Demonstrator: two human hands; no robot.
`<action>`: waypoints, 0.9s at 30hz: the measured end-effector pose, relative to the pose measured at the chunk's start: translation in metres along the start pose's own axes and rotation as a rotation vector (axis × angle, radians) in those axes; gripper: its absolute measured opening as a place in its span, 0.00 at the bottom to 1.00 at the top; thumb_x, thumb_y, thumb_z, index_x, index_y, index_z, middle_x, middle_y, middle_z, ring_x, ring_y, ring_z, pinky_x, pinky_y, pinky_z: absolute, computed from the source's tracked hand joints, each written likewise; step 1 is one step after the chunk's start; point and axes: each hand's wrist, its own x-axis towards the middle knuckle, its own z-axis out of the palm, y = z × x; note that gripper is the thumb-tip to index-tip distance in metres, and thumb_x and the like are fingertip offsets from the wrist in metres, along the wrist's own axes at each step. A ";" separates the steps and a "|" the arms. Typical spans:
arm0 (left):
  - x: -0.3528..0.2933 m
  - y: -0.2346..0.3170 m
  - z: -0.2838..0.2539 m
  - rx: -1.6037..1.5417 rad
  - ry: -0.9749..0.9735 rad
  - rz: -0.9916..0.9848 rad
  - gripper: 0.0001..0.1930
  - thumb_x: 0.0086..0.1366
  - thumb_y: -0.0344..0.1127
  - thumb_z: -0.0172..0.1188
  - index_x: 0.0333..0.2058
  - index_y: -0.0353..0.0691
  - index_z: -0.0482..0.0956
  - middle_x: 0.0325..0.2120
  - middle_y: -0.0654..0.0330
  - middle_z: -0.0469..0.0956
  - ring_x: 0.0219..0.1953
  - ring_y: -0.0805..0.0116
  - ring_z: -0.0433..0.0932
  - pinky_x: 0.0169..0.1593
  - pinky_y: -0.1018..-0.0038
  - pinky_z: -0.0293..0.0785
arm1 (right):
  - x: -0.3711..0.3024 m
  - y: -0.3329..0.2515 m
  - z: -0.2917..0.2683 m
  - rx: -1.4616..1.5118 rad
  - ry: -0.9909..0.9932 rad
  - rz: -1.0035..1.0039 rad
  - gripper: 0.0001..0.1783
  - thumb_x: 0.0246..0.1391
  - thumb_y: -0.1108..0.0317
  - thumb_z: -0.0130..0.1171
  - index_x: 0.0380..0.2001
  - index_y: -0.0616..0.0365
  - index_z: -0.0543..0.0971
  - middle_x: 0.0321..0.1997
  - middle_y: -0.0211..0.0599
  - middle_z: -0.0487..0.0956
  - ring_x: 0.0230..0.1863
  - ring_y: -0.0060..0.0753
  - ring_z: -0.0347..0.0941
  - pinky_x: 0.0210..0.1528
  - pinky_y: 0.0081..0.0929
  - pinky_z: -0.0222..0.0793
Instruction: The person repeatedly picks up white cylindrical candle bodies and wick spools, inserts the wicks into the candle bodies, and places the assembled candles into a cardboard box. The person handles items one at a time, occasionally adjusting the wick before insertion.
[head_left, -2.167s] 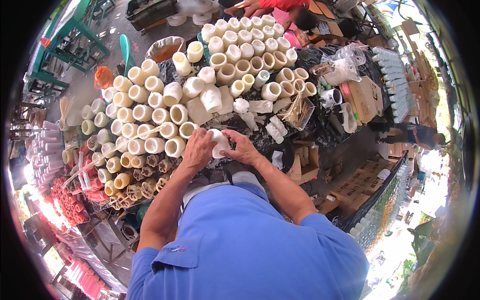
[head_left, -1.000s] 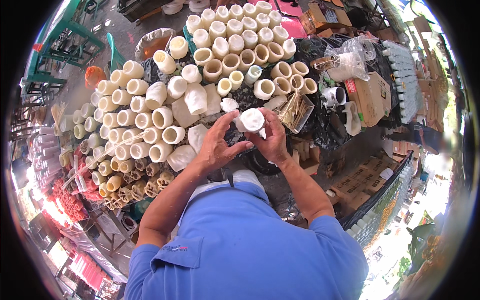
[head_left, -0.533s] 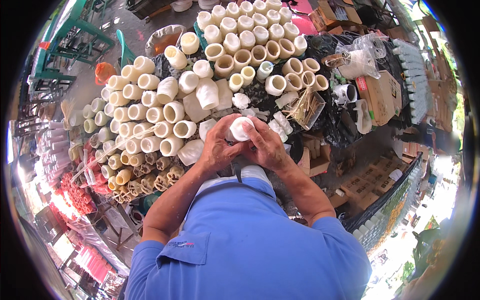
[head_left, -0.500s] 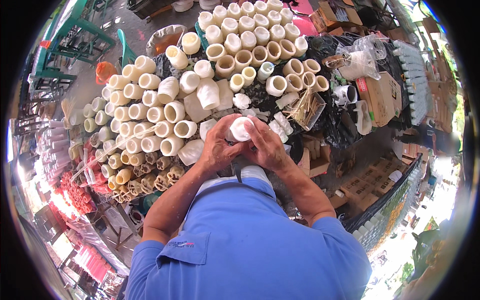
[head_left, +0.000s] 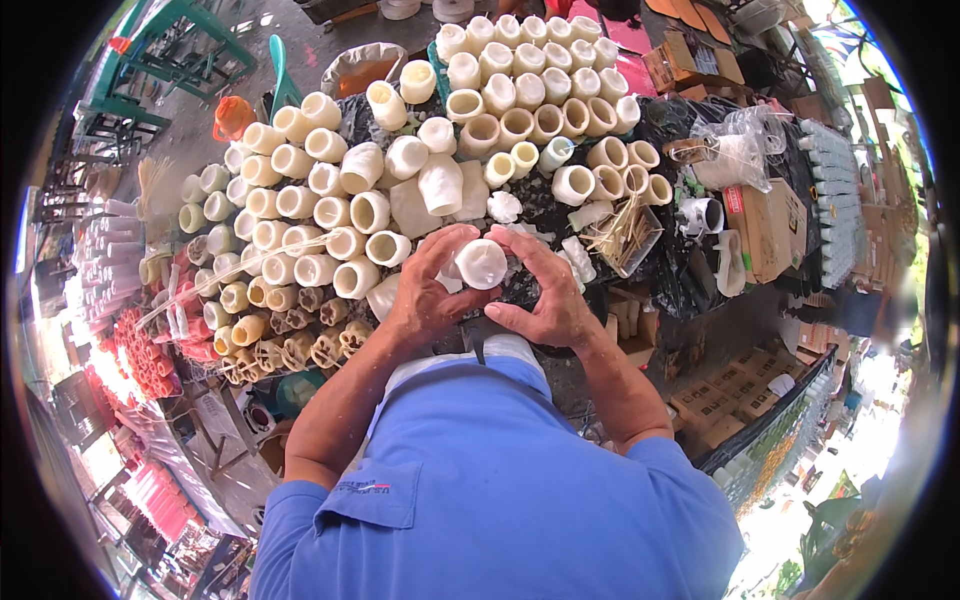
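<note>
A rounded white wax candle point(head_left: 481, 264), seen from above, sits in front of my body in my left hand point(head_left: 428, 290). My left fingers wrap its left side, and the thumb lies along its lower edge. On the other side, my right hand point(head_left: 550, 300) is spread in a curve, with index finger and thumb apart. A small gap shows between the right palm and the candle; whether the right index fingertip touches it I cannot tell. Beyond the hands stand many cream hollow wax cups point(head_left: 370, 212) and a white crumpled wax lump point(head_left: 504, 207).
White candles fill a tray point(head_left: 497, 62) at the back. Thin sticks lie in a small box point(head_left: 640, 250) right of my hands. A cardboard box point(head_left: 765, 230) stands on black plastic farther right. At the far left are red wax pieces point(head_left: 145, 355) and a green metal frame point(head_left: 165, 60).
My right hand has loosened from the candle and spread to the right. The candle stays in my left hand. The whole view has shifted slightly.
</note>
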 end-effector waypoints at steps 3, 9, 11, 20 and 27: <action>-0.006 -0.002 -0.003 0.068 0.035 0.012 0.39 0.49 0.34 0.84 0.61 0.39 0.78 0.58 0.50 0.78 0.60 0.52 0.79 0.63 0.61 0.76 | 0.006 -0.002 0.000 -0.097 0.019 -0.059 0.40 0.52 0.59 0.77 0.65 0.66 0.75 0.64 0.56 0.78 0.66 0.58 0.75 0.70 0.46 0.69; -0.020 -0.002 -0.006 0.129 0.139 -0.031 0.37 0.50 0.34 0.82 0.60 0.39 0.78 0.57 0.51 0.79 0.58 0.55 0.80 0.63 0.62 0.76 | 0.009 0.001 0.026 -0.627 0.045 -0.418 0.36 0.61 0.40 0.66 0.65 0.51 0.78 0.70 0.53 0.70 0.72 0.57 0.66 0.70 0.62 0.63; -0.026 -0.002 -0.009 0.121 0.169 -0.061 0.35 0.52 0.34 0.81 0.60 0.38 0.79 0.56 0.51 0.80 0.58 0.57 0.80 0.62 0.63 0.76 | 0.008 -0.001 0.031 -0.624 0.012 -0.417 0.37 0.60 0.40 0.66 0.64 0.51 0.78 0.71 0.50 0.70 0.73 0.56 0.65 0.73 0.63 0.57; -0.074 -0.005 -0.011 -0.290 0.313 -0.266 0.33 0.56 0.35 0.78 0.61 0.39 0.78 0.51 0.58 0.85 0.53 0.68 0.82 0.57 0.68 0.79 | 0.016 -0.008 0.069 -0.458 -0.182 -0.509 0.42 0.56 0.41 0.69 0.65 0.61 0.77 0.73 0.46 0.72 0.79 0.50 0.61 0.80 0.67 0.43; -0.134 -0.007 -0.040 -0.230 0.464 -0.302 0.33 0.56 0.41 0.79 0.59 0.39 0.80 0.52 0.55 0.85 0.54 0.66 0.83 0.58 0.66 0.79 | 0.015 -0.034 0.114 -0.332 -0.355 -0.630 0.44 0.55 0.45 0.69 0.67 0.64 0.74 0.74 0.49 0.71 0.80 0.48 0.59 0.83 0.64 0.39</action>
